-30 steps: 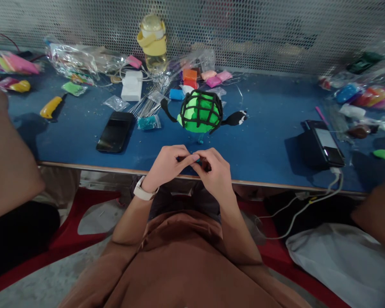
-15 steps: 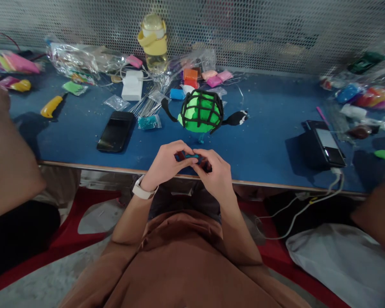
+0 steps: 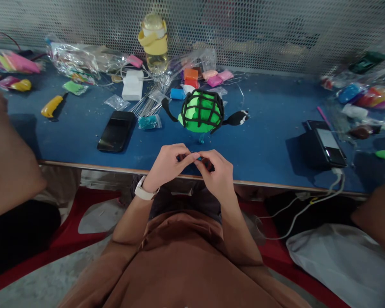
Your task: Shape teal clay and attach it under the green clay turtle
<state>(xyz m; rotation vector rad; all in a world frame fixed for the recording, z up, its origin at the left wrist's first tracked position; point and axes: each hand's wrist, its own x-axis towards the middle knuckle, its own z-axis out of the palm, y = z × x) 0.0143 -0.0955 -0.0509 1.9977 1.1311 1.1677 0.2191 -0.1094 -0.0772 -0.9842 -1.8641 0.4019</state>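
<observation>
While the left hand and right hand meet over the near edge of the blue surface, their fingers are pinched together on a tiny teal clay piece, mostly hidden between the fingertips. Just beyond stands a green clay turtle with black shell lattice; a bagged teal clay packet lies beside it, near a black smartphone.

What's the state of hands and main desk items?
Left hand, closed in a pinch.
Right hand, closed in a pinch.
Small blue piece, gripped where hands meet, mostly hidden.
Green domed model with black grid, untouched.
Black rectangular phone, flat, screen dark.
Clear bottle with yellow handle, upright.
Black device with grey screen, white cable plugged in.
</observation>
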